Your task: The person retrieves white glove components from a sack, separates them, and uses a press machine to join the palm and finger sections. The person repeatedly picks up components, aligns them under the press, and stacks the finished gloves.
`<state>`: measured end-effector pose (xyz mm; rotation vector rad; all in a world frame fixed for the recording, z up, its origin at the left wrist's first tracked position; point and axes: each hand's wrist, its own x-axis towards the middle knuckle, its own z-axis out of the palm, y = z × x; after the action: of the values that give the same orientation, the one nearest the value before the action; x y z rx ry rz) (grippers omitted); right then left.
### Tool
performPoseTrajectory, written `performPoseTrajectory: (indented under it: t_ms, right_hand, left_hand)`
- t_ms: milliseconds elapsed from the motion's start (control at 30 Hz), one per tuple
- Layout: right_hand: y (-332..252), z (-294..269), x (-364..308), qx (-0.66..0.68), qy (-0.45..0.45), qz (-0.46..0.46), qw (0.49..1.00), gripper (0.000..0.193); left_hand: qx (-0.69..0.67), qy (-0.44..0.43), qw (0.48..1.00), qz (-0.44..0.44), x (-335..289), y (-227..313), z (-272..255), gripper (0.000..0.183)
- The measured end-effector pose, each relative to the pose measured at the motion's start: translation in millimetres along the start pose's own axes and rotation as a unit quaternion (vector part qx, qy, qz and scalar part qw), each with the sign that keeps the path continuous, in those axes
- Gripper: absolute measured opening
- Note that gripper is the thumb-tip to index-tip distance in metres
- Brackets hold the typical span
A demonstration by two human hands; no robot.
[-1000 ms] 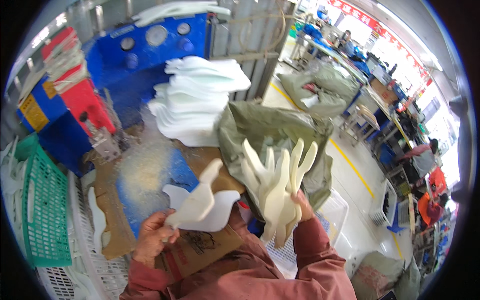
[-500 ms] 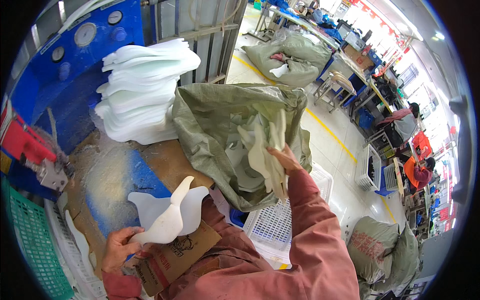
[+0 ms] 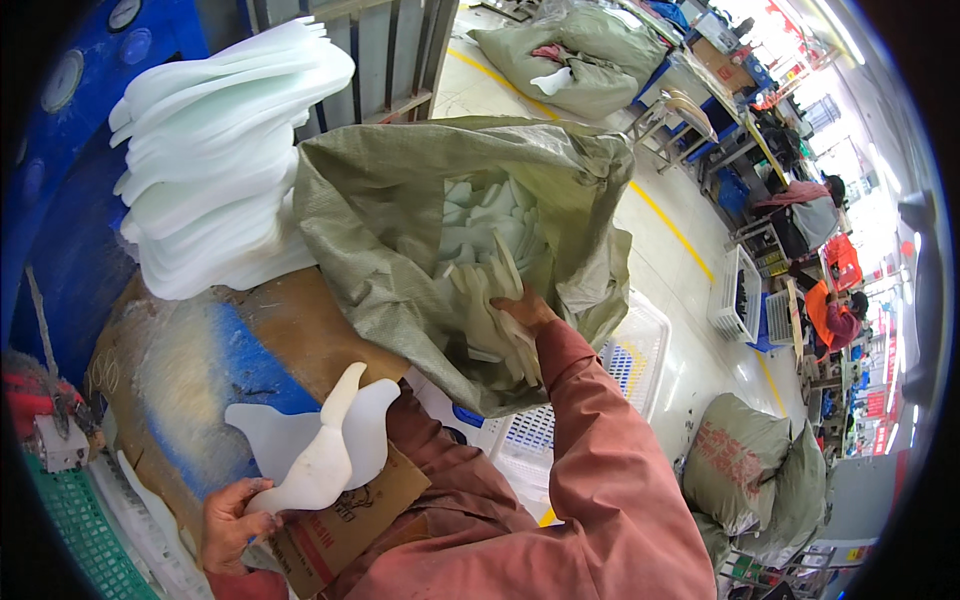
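Note:
My left hand pinches the end of a cream, curved, flat foam-like piece with a narrow tip. Behind that piece shows a wider white curved sheet, above a brown cardboard piece on my lap. Inside the mouth of a green woven sack, my right hand is closed round a bunch of cream curved pieces. More pale curved pieces lie deeper in the sack. My right thumb and fingertips are partly hidden.
A tall stack of white curved sheets stands left of the sack. Powder covers the brown and blue worktop. White crates stand beside the sack, a green basket at lower left. Full sacks and seated people are to the right.
My right hand has lowered the bunch of cream pieces further into the sack. My left hand still holds its piece. The view has shifted, so the stack sits further left.

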<state>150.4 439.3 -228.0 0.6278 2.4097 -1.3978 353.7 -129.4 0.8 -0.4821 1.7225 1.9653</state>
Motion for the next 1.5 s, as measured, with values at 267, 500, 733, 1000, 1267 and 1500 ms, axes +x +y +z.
performPoseTrajectory:
  t_ms: [267, 500, 733, 1000, 1267, 1500]
  right_hand:
    - [-24.3, -32.4, -31.5, 0.138, -0.013, 0.042, 0.989, 0.078]
    - [-59.6, -89.7, -85.1, 0.207, -0.01, 0.023, 0.978, 0.057]
    - [-157.6, -104.5, -199.1, 0.253, -0.094, -0.163, 0.949, 0.067]
    - [-294.7, 12.3, -217.6, 0.009, -0.132, -0.483, 0.866, 0.103]
    - [-302.3, 140.0, -161.7, -0.405, -0.028, -0.587, 0.701, 0.109]
    - [-286.3, 125.0, -164.0, -0.352, -0.064, -0.637, 0.683, 0.108]
  left_hand:
    - [0.011, -0.028, 0.999, 0.012, 3.6, -1.1, -5.5, 0.047]
    - [0.021, -0.043, 0.998, 0.031, -5.8, -5.0, -11.4, 0.046]
    - [0.048, -0.134, 0.99, -0.007, -32.3, 6.7, -17.6, 0.045]
    - [0.062, -0.165, 0.981, 0.078, -48.0, -14.1, -14.9, 0.047]
    - [0.096, -0.142, 0.983, 0.07, -67.2, -27.5, -22.1, 0.047]
    - [0.054, -0.124, 0.99, 0.04, -60.5, -25.7, -23.9, 0.048]
